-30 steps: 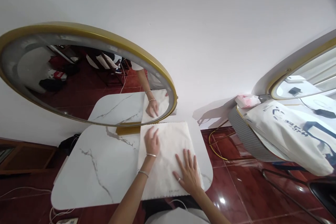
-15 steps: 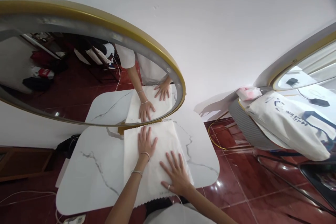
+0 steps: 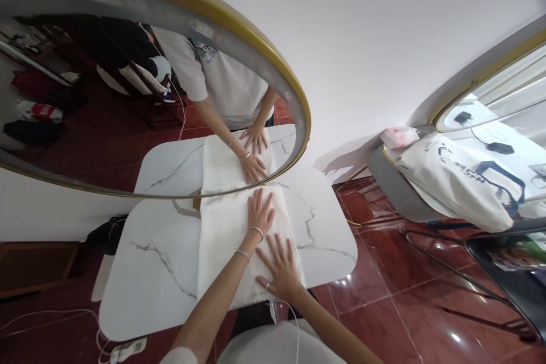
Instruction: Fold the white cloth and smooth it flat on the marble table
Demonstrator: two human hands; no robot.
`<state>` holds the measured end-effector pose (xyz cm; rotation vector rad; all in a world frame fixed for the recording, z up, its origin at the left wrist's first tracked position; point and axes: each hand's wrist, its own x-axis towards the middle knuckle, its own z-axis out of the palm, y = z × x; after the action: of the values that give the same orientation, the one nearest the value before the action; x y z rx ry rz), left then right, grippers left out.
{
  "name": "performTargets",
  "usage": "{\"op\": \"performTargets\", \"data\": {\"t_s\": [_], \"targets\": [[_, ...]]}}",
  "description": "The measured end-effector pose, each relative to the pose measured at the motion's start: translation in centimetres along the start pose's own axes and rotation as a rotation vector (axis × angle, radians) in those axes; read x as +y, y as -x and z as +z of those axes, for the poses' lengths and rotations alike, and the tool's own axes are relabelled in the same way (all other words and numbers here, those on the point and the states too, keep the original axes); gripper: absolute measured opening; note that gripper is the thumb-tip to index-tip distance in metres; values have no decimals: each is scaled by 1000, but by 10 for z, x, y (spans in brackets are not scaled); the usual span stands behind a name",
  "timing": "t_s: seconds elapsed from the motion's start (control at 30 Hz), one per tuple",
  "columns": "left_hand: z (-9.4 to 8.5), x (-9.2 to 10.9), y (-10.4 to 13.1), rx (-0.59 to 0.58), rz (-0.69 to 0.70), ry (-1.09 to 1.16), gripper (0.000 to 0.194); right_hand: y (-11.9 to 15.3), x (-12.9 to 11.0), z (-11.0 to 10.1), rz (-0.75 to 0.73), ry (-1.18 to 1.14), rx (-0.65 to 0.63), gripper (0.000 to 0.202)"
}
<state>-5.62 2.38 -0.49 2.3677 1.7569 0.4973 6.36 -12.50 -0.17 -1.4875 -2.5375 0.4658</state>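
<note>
A white cloth (image 3: 226, 250), towel-like with a scalloped edge, lies flat on the white marble-patterned table (image 3: 149, 278). Pressed on its upper right part is my left hand (image 3: 260, 214), palm down with fingers stretched out. My right hand (image 3: 281, 270) rests nearer to me by the cloth's right edge, flat and fingers spread, a ring on one finger. Neither hand grips anything. Both hands and the cloth also appear reflected in the gold-framed mirror (image 3: 305, 102) that stands at the back of the table.
On the right, a second table (image 3: 388, 187) holds a white cloth bag (image 3: 456, 182) and a tissue pack (image 3: 400, 137), beside another gold-framed mirror (image 3: 460, 88). A black chair (image 3: 503, 278) stands lower right. A power strip (image 3: 128, 348) and cables lie on the red tiled floor at lower left.
My left hand has slid to the right and slightly away from me across the cloth. My right hand has shifted a little away and left. The camera view has shifted slightly.
</note>
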Motion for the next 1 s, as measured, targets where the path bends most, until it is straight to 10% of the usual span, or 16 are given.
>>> {"op": "performTargets", "data": {"t_s": [0.17, 0.57, 1.0], "targets": [[-1, 10, 1, -9, -30, 11, 58, 6, 7, 2, -1, 34, 5, 80], [-48, -101, 52, 13, -86, -85, 55, -42, -94, 1, -113, -166, -140, 74], [-7, -12, 7, -88, 218, 21, 64, -10, -44, 22, 59, 82, 12, 79]]}}
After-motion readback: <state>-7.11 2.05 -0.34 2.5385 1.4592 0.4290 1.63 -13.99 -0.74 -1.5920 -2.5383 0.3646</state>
